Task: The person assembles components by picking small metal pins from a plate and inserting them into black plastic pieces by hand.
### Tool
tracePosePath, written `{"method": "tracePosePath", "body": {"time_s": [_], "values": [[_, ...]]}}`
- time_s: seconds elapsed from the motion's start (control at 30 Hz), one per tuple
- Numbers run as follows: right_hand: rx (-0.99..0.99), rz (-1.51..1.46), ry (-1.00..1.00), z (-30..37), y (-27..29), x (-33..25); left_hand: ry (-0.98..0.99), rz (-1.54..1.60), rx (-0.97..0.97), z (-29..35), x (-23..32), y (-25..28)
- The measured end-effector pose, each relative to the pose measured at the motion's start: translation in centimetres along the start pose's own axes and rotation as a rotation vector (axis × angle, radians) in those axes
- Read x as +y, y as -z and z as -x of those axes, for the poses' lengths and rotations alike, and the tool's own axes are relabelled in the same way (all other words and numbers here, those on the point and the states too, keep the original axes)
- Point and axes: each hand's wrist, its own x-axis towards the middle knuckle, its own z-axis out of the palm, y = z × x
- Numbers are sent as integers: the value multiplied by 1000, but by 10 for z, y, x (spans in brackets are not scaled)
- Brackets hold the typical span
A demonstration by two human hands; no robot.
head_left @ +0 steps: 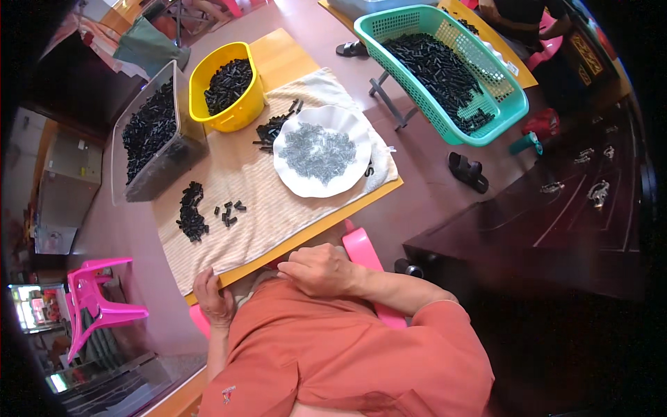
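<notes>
The left hand [217,306] rested unclenched against the cream striped cloth [274,215]; the right hand [321,270], at two o'clock, curled loosely, its contents impossible to tell. Short black cylindrical tubes [240,206] lay variously angled at the left hand's twelve; their curved heap [190,213], toward eleven, ran twelve-to-six.

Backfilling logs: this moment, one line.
left hand: at beige striped cloth, near left corner | right hand: curled, palm hidden | white scalloped dish: clear small pieces | yellow plastic tub: black pieces
</notes>
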Motion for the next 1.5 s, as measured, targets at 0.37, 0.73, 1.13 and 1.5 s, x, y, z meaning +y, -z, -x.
{"method": "tracePosePath", "body": {"time_s": [0.37, 0.73, 1.13, 1.5], "values": [[-62, 17, -46, -1, 1, 4, 66, 19, 52, 5, -4, -11], [-140, 133, -88, 2, -11, 9, 60, 64, 106, 7, -7, -18], [24, 183, -72, -12, -5, -7, -17, 74, 106, 12, -13, -13], [428, -1, 15, -73, 94, -70, -81, 152, 67, 5, -11, -7]]}}
